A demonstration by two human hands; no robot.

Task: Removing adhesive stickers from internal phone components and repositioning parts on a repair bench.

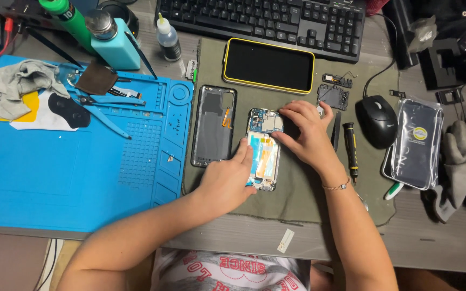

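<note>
Olive-green cloth mat (297,199) under everything I'm working on. Opened phone (264,148), back off, blue board and orange flex showing, lies at mat centre. My left hand (227,180) rests flat on its lower left edge, fingers loosely extended, pressing rather than gripping. My right hand (306,132) covers the phone's top right corner, fingers curled down onto it; can't tell if anything is pinched. Removed back cover (213,125) just left of the phone. Yellow-cased phone (268,64) above. Screwdriver (350,148) and mouse (376,121) to the right. Blue work mat (55,178) far left.
</note>
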